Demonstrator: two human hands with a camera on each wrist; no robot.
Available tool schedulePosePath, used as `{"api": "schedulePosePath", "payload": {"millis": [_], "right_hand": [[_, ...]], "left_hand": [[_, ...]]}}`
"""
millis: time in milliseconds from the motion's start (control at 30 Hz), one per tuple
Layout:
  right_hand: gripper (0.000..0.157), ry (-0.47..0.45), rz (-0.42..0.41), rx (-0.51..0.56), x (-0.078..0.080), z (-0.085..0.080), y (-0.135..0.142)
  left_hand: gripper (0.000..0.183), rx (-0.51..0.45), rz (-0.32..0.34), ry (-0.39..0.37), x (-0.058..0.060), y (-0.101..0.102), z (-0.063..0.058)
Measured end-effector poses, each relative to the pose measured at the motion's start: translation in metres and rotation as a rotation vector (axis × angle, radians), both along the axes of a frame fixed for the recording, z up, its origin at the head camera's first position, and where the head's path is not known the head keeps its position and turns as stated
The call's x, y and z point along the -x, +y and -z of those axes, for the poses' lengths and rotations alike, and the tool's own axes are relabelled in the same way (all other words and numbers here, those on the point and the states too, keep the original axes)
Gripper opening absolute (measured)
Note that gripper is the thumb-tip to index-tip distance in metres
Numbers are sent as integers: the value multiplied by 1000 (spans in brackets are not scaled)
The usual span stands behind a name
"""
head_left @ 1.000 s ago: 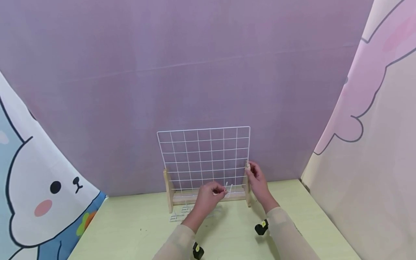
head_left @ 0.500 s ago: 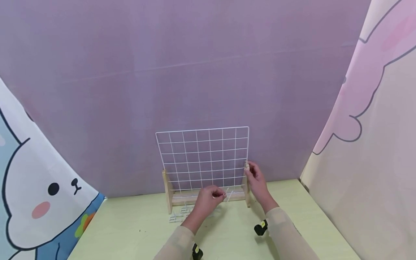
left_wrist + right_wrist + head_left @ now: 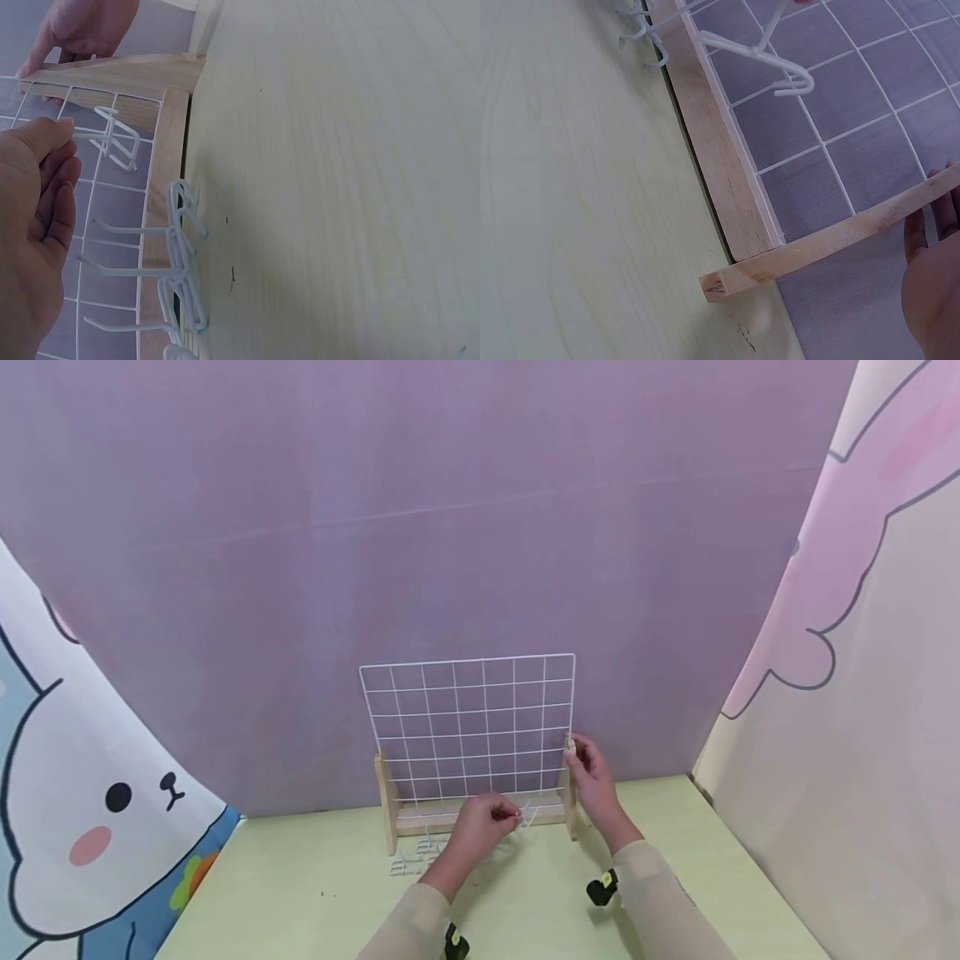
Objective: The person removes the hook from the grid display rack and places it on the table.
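A white wire grid panel (image 3: 457, 727) stands upright in a wooden stand (image 3: 387, 802) on the table. My left hand (image 3: 480, 828), low in front of the grid, pinches a white wire hook (image 3: 120, 141) by its prong between thumb and fingers. That hook's looped back (image 3: 757, 54) faces the grid, close to its lower right part; I cannot tell whether they touch. With my right hand (image 3: 597, 783) I grip the top of the stand's right upright (image 3: 840, 238) beside the grid's edge. Several loose wire hooks (image 3: 180, 262) lie on the table near the stand's lower bar.
The pale wood-grain table (image 3: 300, 893) extends in front of the stand and to both sides. Behind it hangs a purple backdrop (image 3: 450, 527). Cartoon-printed cloths flank the table at left (image 3: 67, 793) and right (image 3: 847, 577). A black wrist camera (image 3: 602, 887) hangs under the right sleeve.
My left hand has dropped slightly with the hook, which now sits lower in front of the grid. My right hand keeps its hold on the upright.
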State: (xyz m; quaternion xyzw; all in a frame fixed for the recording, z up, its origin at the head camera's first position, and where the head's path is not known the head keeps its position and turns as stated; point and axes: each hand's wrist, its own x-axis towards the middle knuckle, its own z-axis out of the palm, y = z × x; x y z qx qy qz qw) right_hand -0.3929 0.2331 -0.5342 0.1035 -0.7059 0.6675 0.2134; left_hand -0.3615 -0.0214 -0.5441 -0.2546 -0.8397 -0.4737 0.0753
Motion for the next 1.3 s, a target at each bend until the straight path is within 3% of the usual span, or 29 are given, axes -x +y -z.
{"api": "schedulePosePath", "payload": {"millis": [767, 1300], "right_hand": [[38, 18, 11, 14, 0, 1, -2], [39, 9, -11, 21, -1, -1, -2]], "left_hand": [[7, 58, 23, 55, 11, 5, 16], [8, 121, 42, 36, 15, 11, 14]]}}
